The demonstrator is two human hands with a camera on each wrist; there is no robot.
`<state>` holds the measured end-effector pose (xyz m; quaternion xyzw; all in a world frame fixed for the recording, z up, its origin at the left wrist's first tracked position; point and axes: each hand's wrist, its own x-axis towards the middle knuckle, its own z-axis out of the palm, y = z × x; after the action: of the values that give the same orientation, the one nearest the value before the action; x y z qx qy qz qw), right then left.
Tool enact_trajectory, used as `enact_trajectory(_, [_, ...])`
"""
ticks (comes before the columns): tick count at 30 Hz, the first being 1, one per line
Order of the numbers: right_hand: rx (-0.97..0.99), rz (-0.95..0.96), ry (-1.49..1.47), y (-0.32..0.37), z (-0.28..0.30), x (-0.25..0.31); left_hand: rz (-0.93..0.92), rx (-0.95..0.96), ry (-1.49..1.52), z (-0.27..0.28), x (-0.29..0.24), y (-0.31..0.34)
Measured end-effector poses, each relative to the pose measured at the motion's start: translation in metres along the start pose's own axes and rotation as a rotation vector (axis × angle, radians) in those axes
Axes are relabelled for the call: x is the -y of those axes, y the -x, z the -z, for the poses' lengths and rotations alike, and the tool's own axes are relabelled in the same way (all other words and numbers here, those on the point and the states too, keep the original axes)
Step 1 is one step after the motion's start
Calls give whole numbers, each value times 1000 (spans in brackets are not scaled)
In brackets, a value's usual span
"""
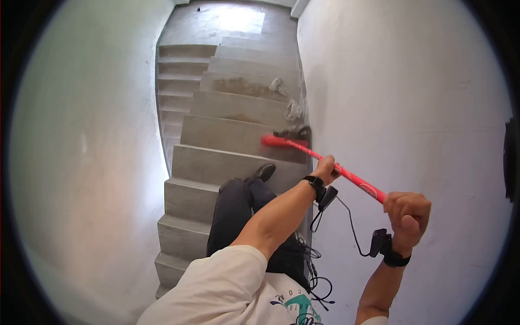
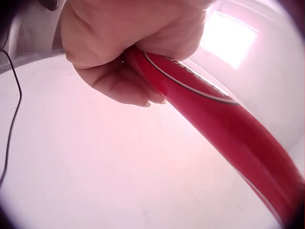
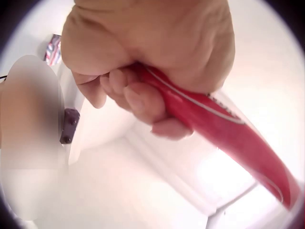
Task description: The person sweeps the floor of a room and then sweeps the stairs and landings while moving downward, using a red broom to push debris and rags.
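Observation:
A broom with a red handle slants down across the head view to its red head, which looks motion-blurred on a stair tread by the right wall. My left hand grips the handle partway down; in the left wrist view its fingers curl round the red tube. Higher up, my right hand holds the handle near its top end, and the right wrist view shows the fingers wrapped about it. Dark debris lies right beside the broom head.
Grey concrete stairs run between white walls, down to a landing lit by bright light. Crumpled clear plastic and another crumpled piece lie on treads along the right wall. Black cables hang at my waist.

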<state>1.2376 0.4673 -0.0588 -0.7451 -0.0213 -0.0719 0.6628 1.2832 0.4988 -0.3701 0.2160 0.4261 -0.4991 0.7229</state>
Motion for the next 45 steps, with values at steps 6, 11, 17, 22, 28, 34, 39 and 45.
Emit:
enact_trajectory(6, [-78, 24, 73, 43, 25, -2, -193, 102, -243, -22, -8, -3])
enact_trajectory(11, [-329, 80, -237, 70, 62, -2, -278, 37, -378, -15, -2, 21])
enact_trajectory(17, [-644, -76, -596, 73, 41, -52, -421, -362, -412, 57, -27, 55])
enact_trajectory(22, [-775, -307, -743, 61, -60, -146, -561, -518, -494, 146, -90, 61])
enact_trajectory(28, [-686, -381, -457, 38, -145, -201, -192, -515, -727, 208, -145, 34])
enact_trajectory(34, [-437, -226, -268, 9, -14, -142, -122, -159, -522, 94, -76, 11])
enact_trajectory(39, [-236, -143, -58, -19, 36, -87, -139, 63, -292, 11, -39, 8])
enact_trajectory(45, [-92, -79, -34, -38, 79, -27, -143, 289, -242, -51, -30, 42])
